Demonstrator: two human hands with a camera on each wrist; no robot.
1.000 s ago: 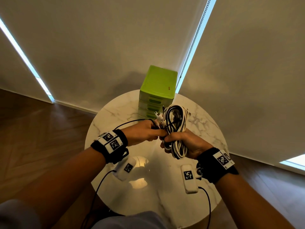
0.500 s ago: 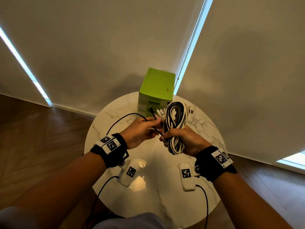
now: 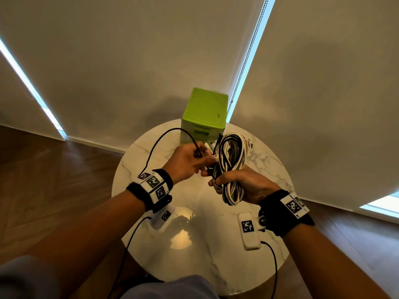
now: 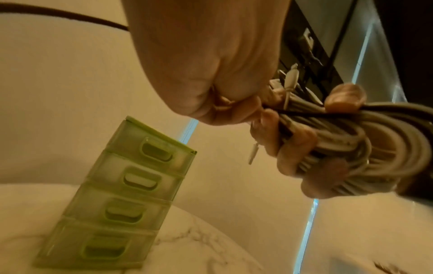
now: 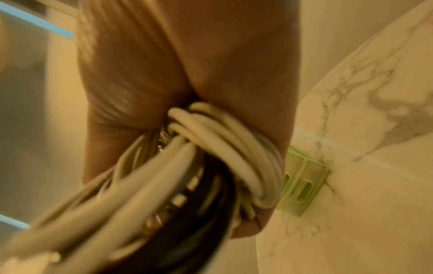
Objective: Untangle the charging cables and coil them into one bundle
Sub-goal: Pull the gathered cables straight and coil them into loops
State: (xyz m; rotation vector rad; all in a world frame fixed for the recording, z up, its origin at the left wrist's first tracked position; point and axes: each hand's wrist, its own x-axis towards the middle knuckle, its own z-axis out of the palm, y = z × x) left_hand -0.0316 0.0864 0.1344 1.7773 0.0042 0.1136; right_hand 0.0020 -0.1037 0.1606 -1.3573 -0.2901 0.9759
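Note:
A coil of white and black charging cables (image 3: 231,167) stands upright above the round marble table (image 3: 265,251). My right hand (image 3: 241,184) grips the coil around its middle, fingers wrapped round the strands (image 5: 211,157). My left hand (image 3: 190,162) is just left of the coil and pinches a thin black cable end (image 3: 198,151) with white plugs (image 3: 208,148) beside its fingertips. In the left wrist view the bundle (image 4: 351,140) lies across the right hand's fingers (image 4: 295,146), and a white plug (image 4: 254,153) hangs below them.
A green plastic drawer unit (image 3: 204,117) stands at the table's far edge, right behind the coil. Closed blinds fill the background, and wooden floor surrounds the table. A black wire (image 3: 159,145) loops from my left wrist over the table.
Both hands have drifted slightly away from me toward the drawer unit. The left hand has shifted its pinch up along the cable ends, and the black wire loop has risen.

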